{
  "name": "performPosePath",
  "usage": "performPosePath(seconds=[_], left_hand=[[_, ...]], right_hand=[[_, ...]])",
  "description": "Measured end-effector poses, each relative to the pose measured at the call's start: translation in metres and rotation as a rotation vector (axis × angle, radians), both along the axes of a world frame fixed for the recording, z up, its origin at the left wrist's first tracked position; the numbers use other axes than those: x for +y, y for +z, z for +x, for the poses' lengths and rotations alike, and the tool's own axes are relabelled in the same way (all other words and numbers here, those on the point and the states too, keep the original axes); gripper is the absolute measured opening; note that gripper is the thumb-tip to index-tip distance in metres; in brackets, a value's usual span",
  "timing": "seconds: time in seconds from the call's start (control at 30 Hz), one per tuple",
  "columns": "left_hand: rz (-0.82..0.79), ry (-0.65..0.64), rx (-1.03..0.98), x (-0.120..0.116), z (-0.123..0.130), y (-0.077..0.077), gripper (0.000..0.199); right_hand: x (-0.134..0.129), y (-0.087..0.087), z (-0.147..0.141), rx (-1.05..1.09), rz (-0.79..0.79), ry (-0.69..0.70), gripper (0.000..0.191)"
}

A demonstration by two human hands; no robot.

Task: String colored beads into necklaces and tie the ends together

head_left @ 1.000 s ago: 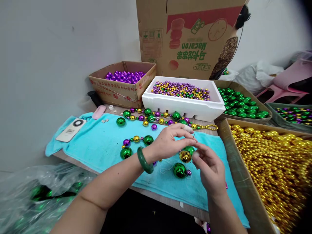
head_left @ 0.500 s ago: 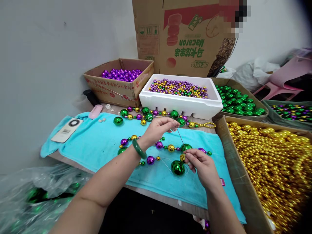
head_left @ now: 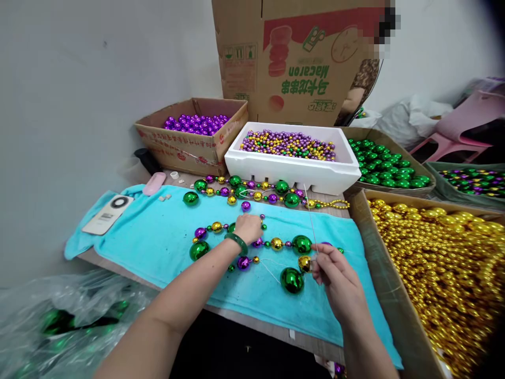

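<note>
My right hand (head_left: 333, 266) pinches a long thin needle (head_left: 310, 216) that points up and away from me. Close by its fingertips are a gold bead (head_left: 304, 263) and a large green bead (head_left: 292, 280). My left hand (head_left: 249, 227), with a green bangle on the wrist, is low over the blue towel (head_left: 165, 252) among strung beads. Its fingers are mostly hidden behind the back of the hand. Small loose beads (head_left: 263, 222) lie beside it, and a purple bead (head_left: 245, 206) is just beyond. A pale thread (head_left: 272, 271) trails from the string near the large green bead.
A white foam box (head_left: 292, 171) of small mixed beads stands behind the towel, beside a carton (head_left: 177, 147) of purple beads. At right is a carton (head_left: 379, 284) of gold beads. A phone (head_left: 108, 213) lies at left. Part of another person (head_left: 365, 79) shows behind the large cardboard.
My left hand has left the needle and moved left and down to the beads on the towel. The needle now stands free in my right hand, which has shifted slightly right.
</note>
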State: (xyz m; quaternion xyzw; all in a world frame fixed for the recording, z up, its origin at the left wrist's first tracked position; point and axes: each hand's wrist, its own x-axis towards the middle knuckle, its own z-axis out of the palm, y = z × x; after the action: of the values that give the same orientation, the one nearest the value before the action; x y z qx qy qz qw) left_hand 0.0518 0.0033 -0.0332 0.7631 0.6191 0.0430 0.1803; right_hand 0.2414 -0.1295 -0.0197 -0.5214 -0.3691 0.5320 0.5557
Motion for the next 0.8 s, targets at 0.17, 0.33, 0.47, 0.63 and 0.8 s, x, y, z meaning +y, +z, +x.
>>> performPosePath(seconds=[0.17,0.33,0.47,0.63,0.8], left_hand=[[-0.046,0.040,-0.418,0.000,-0.009,0.010,0.027],[-0.466,0.174,-1.521,-0.007,-0.022,0.029,0.027],[-0.560,0.211,-1.698,-0.012,-0.026,0.039,0.020],[-0.588,0.250,-1.749,-0.013,-0.028,0.042,0.018],[-0.620,0.247,-1.786,-0.015,-0.031,0.042,0.018]], right_hand=[[-0.005,-0.009,-0.002,-0.040,-0.067,0.057,0.036],[-0.011,-0.016,-0.006,-0.087,-0.147,0.017,0.041],[-0.012,-0.016,-0.008,-0.113,-0.131,0.015,0.041],[-0.013,-0.015,-0.009,-0.123,-0.115,0.027,0.041],[-0.013,-0.015,-0.011,-0.137,-0.112,0.027,0.040]])
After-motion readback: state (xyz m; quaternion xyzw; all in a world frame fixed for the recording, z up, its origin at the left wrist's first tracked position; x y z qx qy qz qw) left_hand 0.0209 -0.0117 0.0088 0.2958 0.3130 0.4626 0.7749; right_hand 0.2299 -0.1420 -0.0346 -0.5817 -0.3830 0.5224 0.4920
